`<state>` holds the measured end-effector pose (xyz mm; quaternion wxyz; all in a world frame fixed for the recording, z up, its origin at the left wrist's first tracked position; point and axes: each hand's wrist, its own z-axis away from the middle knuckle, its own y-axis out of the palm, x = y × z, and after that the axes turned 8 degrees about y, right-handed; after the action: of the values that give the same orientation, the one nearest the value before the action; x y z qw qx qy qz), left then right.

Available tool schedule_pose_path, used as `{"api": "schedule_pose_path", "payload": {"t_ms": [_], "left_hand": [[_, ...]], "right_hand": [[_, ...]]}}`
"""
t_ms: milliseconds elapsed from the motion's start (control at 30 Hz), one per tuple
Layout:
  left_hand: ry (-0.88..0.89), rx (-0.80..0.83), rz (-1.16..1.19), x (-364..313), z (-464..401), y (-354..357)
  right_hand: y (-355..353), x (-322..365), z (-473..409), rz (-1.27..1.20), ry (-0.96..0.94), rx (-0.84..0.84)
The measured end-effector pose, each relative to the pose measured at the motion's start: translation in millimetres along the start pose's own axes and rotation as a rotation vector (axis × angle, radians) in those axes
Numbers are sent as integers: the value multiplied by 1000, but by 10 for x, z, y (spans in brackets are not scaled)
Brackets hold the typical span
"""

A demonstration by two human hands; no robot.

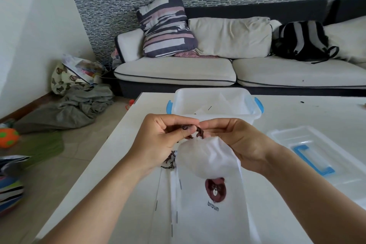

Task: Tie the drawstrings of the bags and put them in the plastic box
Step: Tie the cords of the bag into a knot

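Head view showed both hands, left hand (158,140) and right hand (235,140), with fingers pinching the dark brown braided drawstring (195,134) at the gathered mouth of the white bear-print fabric bag (208,184) above the white bench (122,154), knot seemingly unfinished, the translucent blue-latched plastic box (215,112) waiting just beyond.

Past the far edge of the table (297,117) I've got a cream sofa (178,69) against the mosaic wall. A striped cushion (165,25) leans at its left end, just beside a plain cream cushion (231,35), and a black-and-grey backpack (301,41) sits further right. On the floor off the table's left edge: a crumpled grey cloth (69,107), a bear-print bag (65,77) behind it, and an orange ball (8,137).
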<state>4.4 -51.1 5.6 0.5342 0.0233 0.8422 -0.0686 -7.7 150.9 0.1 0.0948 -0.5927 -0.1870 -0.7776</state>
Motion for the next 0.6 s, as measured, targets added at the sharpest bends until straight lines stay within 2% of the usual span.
{"api": "schedule_pose_path", "payload": {"t_ms": [167, 233, 433, 600], "left_hand": [[-19, -15, -115, 91, -17, -27], [-22, 4, -147, 108, -17, -23], [1, -7, -184, 113, -27, -12], [87, 10, -292, 111, 33, 38]], "right_hand": [[44, 39, 6, 364, -83, -109], [69, 51, 17, 435, -86, -121], [68, -16, -30, 330, -34, -161], [61, -74, -69, 34, 126, -65]]}}
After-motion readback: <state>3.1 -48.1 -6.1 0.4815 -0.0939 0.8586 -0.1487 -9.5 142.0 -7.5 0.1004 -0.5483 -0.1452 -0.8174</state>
